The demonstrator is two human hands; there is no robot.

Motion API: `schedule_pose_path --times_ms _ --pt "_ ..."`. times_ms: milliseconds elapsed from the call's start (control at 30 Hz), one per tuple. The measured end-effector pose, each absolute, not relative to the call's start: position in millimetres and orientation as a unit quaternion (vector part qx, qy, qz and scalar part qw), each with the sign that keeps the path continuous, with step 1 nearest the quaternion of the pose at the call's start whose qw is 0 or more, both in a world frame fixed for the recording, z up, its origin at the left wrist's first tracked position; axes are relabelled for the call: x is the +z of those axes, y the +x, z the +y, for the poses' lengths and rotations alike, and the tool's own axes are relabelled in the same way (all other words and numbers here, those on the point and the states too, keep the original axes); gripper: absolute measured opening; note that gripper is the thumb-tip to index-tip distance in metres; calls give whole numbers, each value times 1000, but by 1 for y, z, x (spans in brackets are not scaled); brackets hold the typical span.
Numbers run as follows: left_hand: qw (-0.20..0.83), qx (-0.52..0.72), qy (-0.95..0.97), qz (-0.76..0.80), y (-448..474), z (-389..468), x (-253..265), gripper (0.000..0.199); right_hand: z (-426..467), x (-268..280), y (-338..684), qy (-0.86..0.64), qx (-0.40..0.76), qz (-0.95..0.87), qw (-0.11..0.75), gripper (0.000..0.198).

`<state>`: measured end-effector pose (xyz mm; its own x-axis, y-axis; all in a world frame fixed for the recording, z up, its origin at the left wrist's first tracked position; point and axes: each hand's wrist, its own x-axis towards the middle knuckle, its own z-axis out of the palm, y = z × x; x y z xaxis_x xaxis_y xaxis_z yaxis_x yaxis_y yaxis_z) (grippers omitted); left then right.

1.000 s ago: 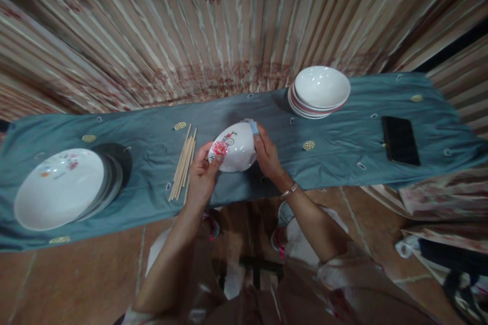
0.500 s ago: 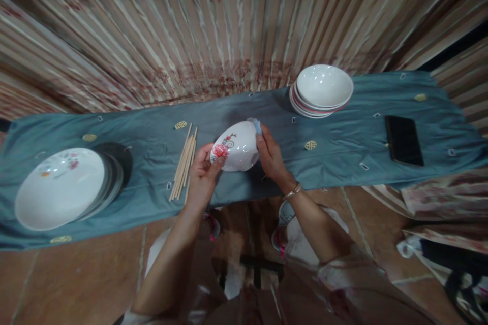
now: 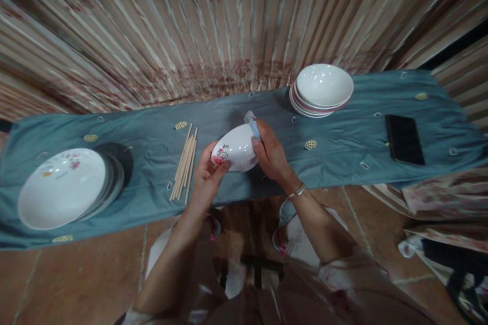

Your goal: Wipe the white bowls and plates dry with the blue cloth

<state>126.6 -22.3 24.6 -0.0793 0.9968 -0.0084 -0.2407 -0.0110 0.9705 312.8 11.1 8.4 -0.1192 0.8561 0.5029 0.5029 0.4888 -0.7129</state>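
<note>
A white bowl (image 3: 238, 147) with a pink flower print is held tilted above the cloth, its outer side facing up. My left hand (image 3: 208, 170) is closed on its left edge, thumb over the flower. At the bowl's right side my right hand (image 3: 270, 151) is closed around a thin, pale blue cloth or wipe (image 3: 253, 126), pressed against the rim; part of it sticks up past the fingers. Left of the bowl lies a bunch of wooden chopsticks (image 3: 185, 165).
A stack of white bowls (image 3: 325, 86) stands at the back right, and a stack of flowered plates (image 3: 63, 190) at the left. A black phone (image 3: 404, 139) lies on the right of the teal tablecloth (image 3: 339, 152). Behind the table hangs a pleated curtain (image 3: 236, 20).
The bowl has turned in my left hand, so its flower sits lower and partly under the thumb. My right hand has shifted along the rim, and more of the pale blue cloth sticks up.
</note>
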Motion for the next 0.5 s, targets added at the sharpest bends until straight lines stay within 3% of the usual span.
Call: schedule_pose_path --times_ms 500 --pt "529 589 376 481 123 -19 23 35 13 -4 309 -474 274 -699 460 64"
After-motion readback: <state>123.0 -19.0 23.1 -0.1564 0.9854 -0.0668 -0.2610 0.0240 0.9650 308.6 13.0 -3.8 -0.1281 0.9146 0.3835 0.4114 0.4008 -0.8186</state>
